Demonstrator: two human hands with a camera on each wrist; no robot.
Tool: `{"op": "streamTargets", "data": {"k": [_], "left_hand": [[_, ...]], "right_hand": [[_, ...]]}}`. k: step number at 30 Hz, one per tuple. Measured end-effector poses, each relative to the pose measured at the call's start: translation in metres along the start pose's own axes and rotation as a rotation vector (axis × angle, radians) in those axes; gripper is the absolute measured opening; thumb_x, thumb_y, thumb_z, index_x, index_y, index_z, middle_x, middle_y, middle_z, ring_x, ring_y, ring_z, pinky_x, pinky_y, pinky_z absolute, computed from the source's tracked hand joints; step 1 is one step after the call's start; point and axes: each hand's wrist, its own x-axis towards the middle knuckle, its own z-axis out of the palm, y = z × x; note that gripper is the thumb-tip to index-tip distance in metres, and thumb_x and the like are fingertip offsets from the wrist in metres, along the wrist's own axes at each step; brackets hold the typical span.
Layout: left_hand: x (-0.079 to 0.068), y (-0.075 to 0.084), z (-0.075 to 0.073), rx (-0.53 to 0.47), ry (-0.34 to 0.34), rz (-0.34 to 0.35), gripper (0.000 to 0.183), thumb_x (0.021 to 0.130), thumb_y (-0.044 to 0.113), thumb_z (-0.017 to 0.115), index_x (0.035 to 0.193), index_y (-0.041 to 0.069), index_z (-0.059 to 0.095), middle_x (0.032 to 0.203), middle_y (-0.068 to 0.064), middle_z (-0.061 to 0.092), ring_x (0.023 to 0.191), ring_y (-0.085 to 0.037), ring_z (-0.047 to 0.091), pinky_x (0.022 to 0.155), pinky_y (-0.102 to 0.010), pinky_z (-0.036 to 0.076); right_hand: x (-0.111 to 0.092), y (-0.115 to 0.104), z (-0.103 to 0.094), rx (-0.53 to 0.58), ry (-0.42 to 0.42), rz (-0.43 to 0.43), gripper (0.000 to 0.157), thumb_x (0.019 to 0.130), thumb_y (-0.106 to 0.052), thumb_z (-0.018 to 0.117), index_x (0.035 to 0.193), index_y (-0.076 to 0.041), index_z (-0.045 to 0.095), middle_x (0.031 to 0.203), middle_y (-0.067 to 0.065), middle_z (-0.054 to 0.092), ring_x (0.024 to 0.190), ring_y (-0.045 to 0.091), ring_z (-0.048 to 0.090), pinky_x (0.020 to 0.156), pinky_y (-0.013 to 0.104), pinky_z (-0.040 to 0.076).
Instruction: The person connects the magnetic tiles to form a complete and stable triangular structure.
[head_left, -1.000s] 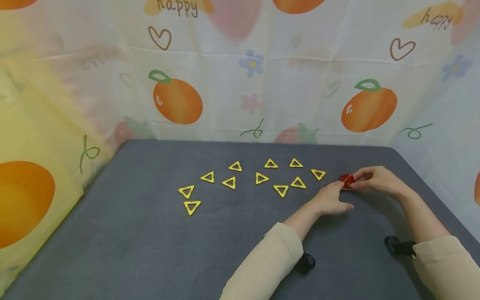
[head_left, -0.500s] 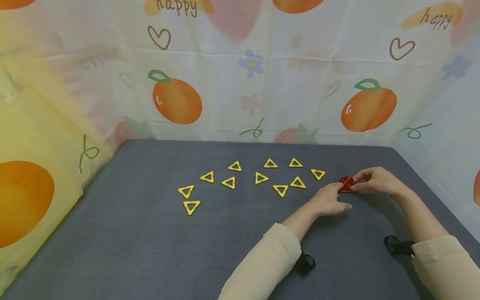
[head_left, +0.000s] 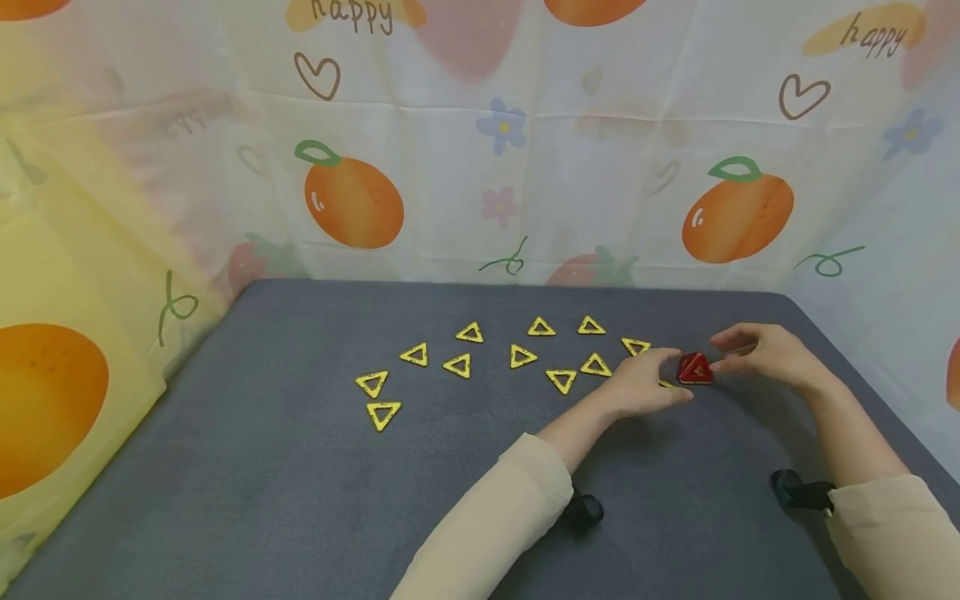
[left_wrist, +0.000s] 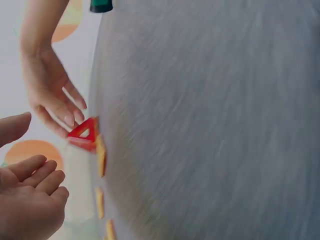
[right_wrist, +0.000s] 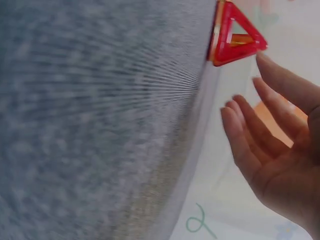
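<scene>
A small pyramid of red triangular frames (head_left: pixel 696 368) stands at the right of the grey table. My left hand (head_left: pixel 637 387) is just to its left, apart from it, thumb and fingers spread and holding nothing. On the other side my right hand (head_left: pixel 772 358) is open, its thumb tip at the pyramid's edge; I cannot tell whether it touches. The right wrist view shows the red frame (right_wrist: pixel 237 37) above the loosely bent fingers. A yellow triangle (head_left: pixel 665 384) is partly hidden by my left hand. Another yellow triangle (head_left: pixel 636 345) lies just behind that hand.
Several yellow triangular frames (head_left: pixel 522 357) lie flat and scattered across the back half of the grey table (head_left: pixel 300 500). Two more, including this yellow frame (head_left: pixel 384 415), lie farther left. A printed curtain (head_left: pixel 585 200) hangs behind the table.
My left hand has let go of the red piece and drawn left. The right fingers have loosened and spread from it. The red pyramid now stands unheld, with more of it visible.
</scene>
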Motion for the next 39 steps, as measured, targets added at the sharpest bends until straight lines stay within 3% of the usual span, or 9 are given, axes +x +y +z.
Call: {"op": "streamTargets", "data": {"k": [2, 4, 7, 9, 13, 18, 26, 31, 39], "left_hand": [[-0.003, 0.0, -0.012, -0.01, 0.011, -0.001, 0.061, 0.094, 0.031, 0.066, 0.149, 0.018, 0.043, 0.153, 0.002, 0.048, 0.139, -0.014, 0.049, 0.108, -0.028, 0.046], [-0.007, -0.001, -0.027, -0.035, 0.028, 0.011, 0.06, 0.095, 0.03, 0.065, 0.149, 0.018, 0.043, 0.153, 0.0, 0.048, 0.139, -0.018, 0.049, 0.108, -0.031, 0.046], [-0.015, -0.003, -0.049, -0.09, 0.042, 0.04, 0.058, 0.097, 0.026, 0.064, 0.149, 0.016, 0.042, 0.154, -0.002, 0.047, 0.141, -0.019, 0.047, 0.111, -0.034, 0.045], [-0.021, -0.005, -0.064, -0.116, 0.049, 0.064, 0.057, 0.097, 0.025, 0.063, 0.149, 0.015, 0.043, 0.154, -0.003, 0.048, 0.142, -0.019, 0.046, 0.112, -0.034, 0.044], [-0.037, -0.008, -0.091, -0.128, 0.046, 0.1, 0.053, 0.099, 0.023, 0.061, 0.148, 0.015, 0.044, 0.153, -0.003, 0.048, 0.143, -0.018, 0.045, 0.114, -0.034, 0.041], [-0.063, -0.014, -0.117, -0.143, 0.05, 0.099, 0.052, 0.099, 0.023, 0.061, 0.147, 0.016, 0.045, 0.152, -0.001, 0.049, 0.143, -0.017, 0.044, 0.118, -0.034, 0.038], [-0.114, -0.032, -0.156, -0.133, 0.125, 0.108, 0.048, 0.097, 0.022, 0.064, 0.142, 0.015, 0.05, 0.146, -0.002, 0.055, 0.139, -0.02, 0.05, 0.118, -0.035, 0.036], [-0.145, -0.046, -0.177, -0.148, 0.174, 0.078, 0.045, 0.096, 0.02, 0.065, 0.139, 0.015, 0.053, 0.142, -0.003, 0.057, 0.134, -0.022, 0.053, 0.115, -0.039, 0.04], [-0.191, -0.087, -0.195, -0.093, 0.246, -0.004, 0.04, 0.095, 0.021, 0.066, 0.133, 0.014, 0.059, 0.133, -0.007, 0.063, 0.119, -0.024, 0.059, 0.105, -0.042, 0.048]], "right_hand": [[-0.002, -0.004, -0.004, -0.014, 0.062, 0.018, 0.059, 0.089, -0.038, 0.073, 0.131, 0.0, 0.057, 0.131, 0.029, 0.06, 0.104, 0.029, 0.066, 0.084, 0.05, 0.055], [-0.003, -0.009, -0.007, -0.016, 0.109, 0.034, 0.059, 0.09, -0.042, 0.071, 0.132, -0.003, 0.057, 0.132, 0.028, 0.06, 0.098, 0.014, 0.066, 0.087, 0.054, 0.053], [-0.004, -0.021, -0.008, -0.021, 0.146, 0.03, 0.056, 0.09, -0.044, 0.07, 0.13, -0.006, 0.059, 0.13, 0.026, 0.062, 0.086, -0.009, 0.056, 0.086, 0.052, 0.053], [-0.004, -0.029, -0.007, -0.028, 0.144, 0.008, 0.054, 0.09, -0.043, 0.07, 0.129, -0.007, 0.061, 0.128, 0.024, 0.064, 0.083, -0.013, 0.054, 0.083, 0.046, 0.054], [-0.005, -0.046, -0.001, -0.059, 0.116, -0.037, 0.048, 0.089, -0.041, 0.072, 0.124, -0.009, 0.064, 0.124, 0.021, 0.067, 0.091, 0.006, 0.065, 0.075, 0.032, 0.053], [-0.007, -0.059, 0.009, -0.068, 0.063, -0.074, 0.044, 0.089, -0.035, 0.073, 0.123, -0.007, 0.066, 0.12, 0.019, 0.069, 0.1, 0.027, 0.069, 0.074, 0.031, 0.052], [-0.008, -0.066, 0.023, -0.048, -0.004, -0.094, 0.04, 0.088, -0.027, 0.075, 0.122, -0.007, 0.066, 0.108, 0.012, 0.075, 0.092, 0.017, 0.071, 0.072, 0.031, 0.055], [-0.007, -0.069, 0.031, -0.074, -0.01, -0.121, 0.04, 0.085, -0.026, 0.077, 0.118, -0.006, 0.068, 0.103, 0.009, 0.074, 0.092, 0.016, 0.068, 0.07, 0.029, 0.053], [-0.009, -0.069, 0.04, -0.115, -0.013, -0.147, 0.039, 0.083, -0.025, 0.079, 0.116, -0.005, 0.069, 0.097, 0.005, 0.075, 0.087, 0.015, 0.066, 0.069, 0.03, 0.051]]}}
